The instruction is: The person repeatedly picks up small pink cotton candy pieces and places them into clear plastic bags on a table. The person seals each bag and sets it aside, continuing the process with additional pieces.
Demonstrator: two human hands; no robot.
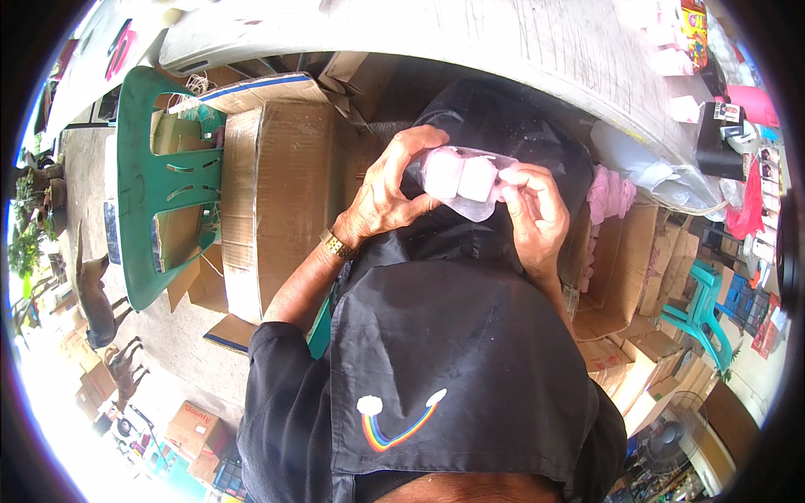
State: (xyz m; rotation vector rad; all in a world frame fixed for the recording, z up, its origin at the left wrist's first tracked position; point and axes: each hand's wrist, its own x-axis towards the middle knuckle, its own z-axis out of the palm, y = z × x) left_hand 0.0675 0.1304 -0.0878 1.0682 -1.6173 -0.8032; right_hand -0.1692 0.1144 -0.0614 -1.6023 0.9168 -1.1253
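Observation:
Above my lap I hold a small clear plastic bag [474, 208] between both hands. Pale pink block-shaped pieces [459, 174] sit inside it; what they are I cannot make out. My left hand [392, 180], with a gold watch [337, 245] at the wrist, curves round the bag's left side, thumb below and fingers above. At the right end, my right hand [537, 211] pinches the bag's edge between thumb and fingertips. A black apron [457, 335] with a rainbow print covers my front and lap.
A white table [436, 42] runs across the front. Left of me stand an open cardboard box [285, 193] and a green plastic chair [134, 184]. To the right, another box [616, 277] has pink bundles [610, 197] at its edge. Two dogs [94, 306] are on the far-left floor.

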